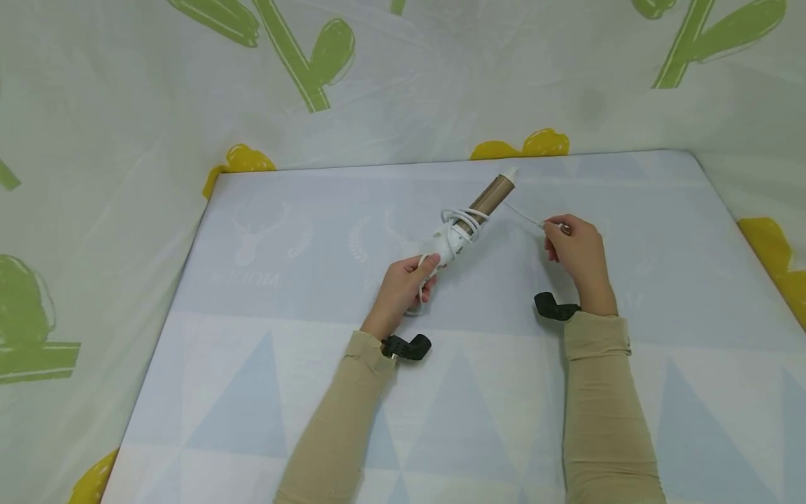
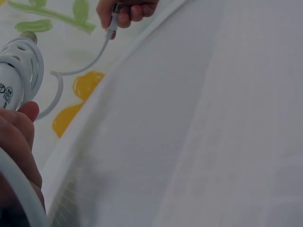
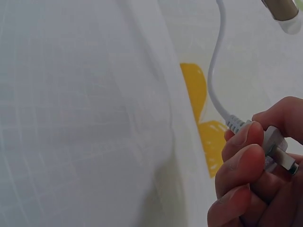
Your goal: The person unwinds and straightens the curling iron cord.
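My left hand (image 1: 403, 285) grips the white handle of a curling iron (image 1: 492, 196), held slantwise over the table. Its brown barrel points away to the upper right and ends in a pale tip. White cord (image 2: 36, 71) is looped several times around the iron, and another loop hangs by my left hand. Off to the right, my right hand (image 1: 576, 250) pinches the plug (image 3: 278, 153) on the cord's end, its metal prongs showing past the fingers in the right wrist view. Between the plug and the iron runs a loose stretch of cord (image 3: 211, 78).
Under both hands lies a table (image 1: 327, 280) covered in a pale blue and white cloth with triangles. Behind it and at its sides hangs a light curtain (image 1: 428, 84) with green and yellow plant shapes. Each wrist wears a black camera mount (image 1: 554, 308).
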